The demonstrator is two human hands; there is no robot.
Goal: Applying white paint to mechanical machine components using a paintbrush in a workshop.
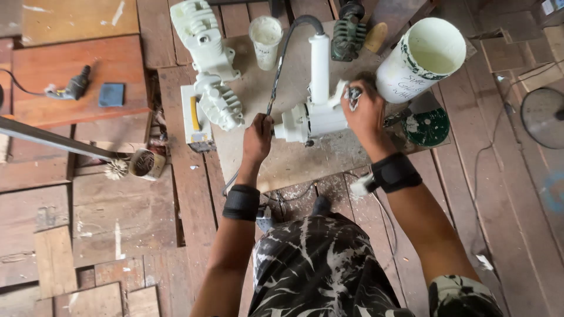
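White power tool (311,117) between hands: left hand (257,140) grip on its front, right hand (364,111) at rear.

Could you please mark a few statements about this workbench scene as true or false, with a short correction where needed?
1. Both hands are on the white-painted machine part lying on the board. True: the left hand is at its left end, the right hand at its right.
2. The large white bucket stands to the left of the left hand. False: it is beside the right hand, at the upper right.
3. The person wears a black band on each wrist. True.
4. The small white cup lies tipped over on the floor. False: it stands upright on the board.
5. A blue pad lies on the reddish plank at left. True.
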